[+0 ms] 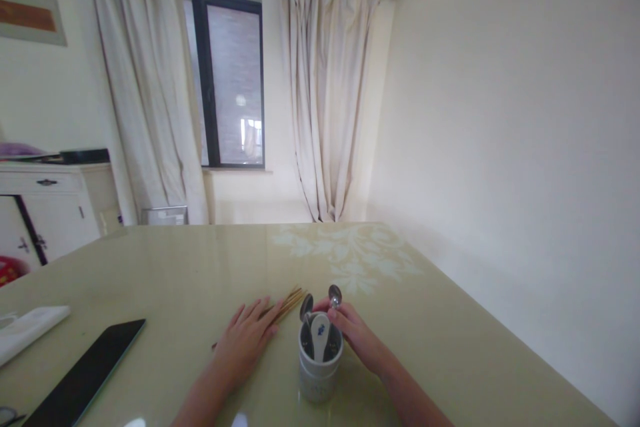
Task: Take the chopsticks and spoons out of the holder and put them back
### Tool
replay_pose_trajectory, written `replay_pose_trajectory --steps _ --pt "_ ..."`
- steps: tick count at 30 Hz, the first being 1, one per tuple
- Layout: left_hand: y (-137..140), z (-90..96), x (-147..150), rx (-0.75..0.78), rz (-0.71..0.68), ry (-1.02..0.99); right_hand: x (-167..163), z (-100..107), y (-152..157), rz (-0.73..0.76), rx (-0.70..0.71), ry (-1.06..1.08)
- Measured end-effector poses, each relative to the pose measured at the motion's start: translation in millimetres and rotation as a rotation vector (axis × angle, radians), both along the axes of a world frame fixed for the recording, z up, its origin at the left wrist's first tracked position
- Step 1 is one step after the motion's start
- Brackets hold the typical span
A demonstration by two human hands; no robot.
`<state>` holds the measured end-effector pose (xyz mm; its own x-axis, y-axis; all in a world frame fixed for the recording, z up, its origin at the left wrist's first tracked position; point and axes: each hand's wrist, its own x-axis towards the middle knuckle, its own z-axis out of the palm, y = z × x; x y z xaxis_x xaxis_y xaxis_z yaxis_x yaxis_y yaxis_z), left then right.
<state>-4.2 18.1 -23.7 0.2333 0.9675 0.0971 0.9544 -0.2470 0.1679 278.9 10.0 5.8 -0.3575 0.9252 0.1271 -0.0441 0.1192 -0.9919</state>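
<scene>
My left hand (246, 341) lies flat with its fingers stretched over a bundle of thin wooden chopsticks (290, 303), whose ends stick out past the fingertips. To the right stands a white cylindrical cup (319, 383). Inside it are a white ceramic spoon (321, 333) with a blue mark and a metal spoon (307, 307), bowl up, leaning left. My right hand (353, 331) is at the cup's far right rim, thumb and fingers closed round the neck of a second metal spoon (335, 294). The lower end of that spoon is hidden by the cup and hand.
A dark flat tablet-like slab (87, 373) lies at the left of the glossy table (200, 267). Beyond it is a white object (33, 330) at the left edge. A wall (510, 180) runs along the right side, and a white cabinet (60, 207) stands back left.
</scene>
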Motion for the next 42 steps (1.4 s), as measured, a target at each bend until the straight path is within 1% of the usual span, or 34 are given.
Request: replay_pose_trajectory --steps 3,8,11,15,20,24,28,30,34,37,40,42 --pt "4 8.5 -3 -0.035 -0.039 -0.053 1 -2 1 -0.006 -0.004 0.002" --pt "4 17.2 -6 -0.062 -0.027 -0.135 0 3 1 0.046 0.018 0.032" --pt "2 16.4 -9 -0.050 -0.015 -0.153 -1 7 -1 0.068 0.018 0.059" --pt "3 12.3 -12 -0.042 0.011 -0.147 -3 9 -3 0.046 0.012 0.050" --pt "5 7.0 -7 -0.015 0.023 -0.163 -3 9 -2 0.062 0.017 0.063" --pt "-5 5.5 4 -0.024 0.002 -0.173 -2 8 -1 0.062 0.037 0.056" --pt "-19 4.4 15 -0.083 0.000 -0.093 0 6 1 0.064 0.064 0.035" --pt "-21 3.8 17 -0.099 0.011 -0.069 0 7 1 0.073 0.064 0.042" --pt "-16 5.6 14 -0.101 0.029 -0.071 -2 10 -2 0.068 0.039 0.054" --pt "-8 9.3 12 -0.113 0.035 -0.112 -3 12 -3 0.057 0.045 0.050" --pt "-4 11.8 11 -0.136 0.076 -0.138 -3 14 -3 0.025 0.082 0.052" --pt "-3 12.6 11 -0.136 0.091 -0.138 -3 15 -1 -0.009 0.135 0.054"
